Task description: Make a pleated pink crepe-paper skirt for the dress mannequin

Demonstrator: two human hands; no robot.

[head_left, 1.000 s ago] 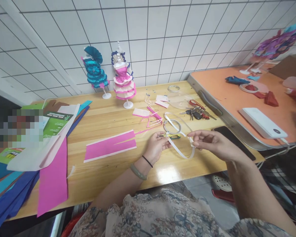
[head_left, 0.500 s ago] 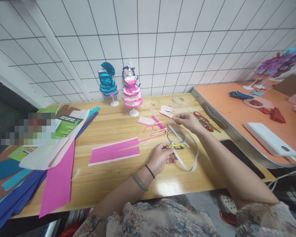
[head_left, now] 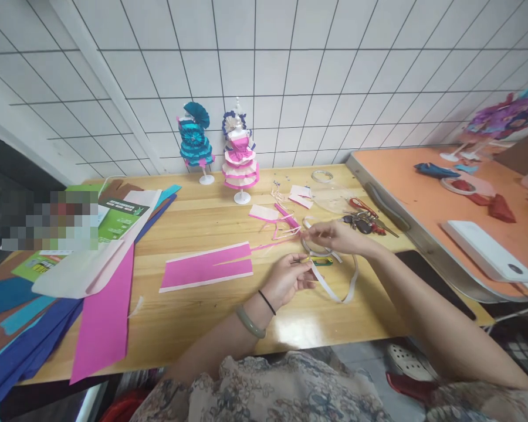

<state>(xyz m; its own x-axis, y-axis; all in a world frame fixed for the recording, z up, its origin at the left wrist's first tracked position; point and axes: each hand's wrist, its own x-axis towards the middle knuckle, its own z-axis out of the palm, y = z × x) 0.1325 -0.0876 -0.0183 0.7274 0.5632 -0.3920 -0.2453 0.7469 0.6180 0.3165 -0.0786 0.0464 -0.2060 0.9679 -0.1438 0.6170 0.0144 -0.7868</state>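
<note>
my left hand (head_left: 288, 280) sits low over the wooden table (head_left: 211, 220), thumb and forefinger pinched together on one end of a white strip (head_left: 334, 296). from that pinch the strip runs right and toward me, then curls back up in an open loop that passes under my right wrist, so its long axis lies roughly left to right across the table's near edge. my right hand (head_left: 337, 237) is farther out and slightly right of the left, its fingertips (head_left: 310, 234) drawn close together over the rim of a tape ring (head_left: 315, 247); i cannot tell whether they are clamped on the ring, on the strip's far end, or on nothing. the right hand is the nearer one to the ring, the left the nearer one to the strip's free length. a small yellow-green tool (head_left: 322, 261) lies flat between the two hands, just beside the left fingertips. thin pink offcuts (head_left: 284, 225) lie just left of the right fingertips, and a bunch of keys (head_left: 363, 221) lies close behind that hand. a cut pink paper panel (head_left: 206, 268) lies well to the left, and two paper-dress mannequins, teal (head_left: 195, 140) and pink (head_left: 240, 159), stand at the wall, well apart from both hands.
</note>
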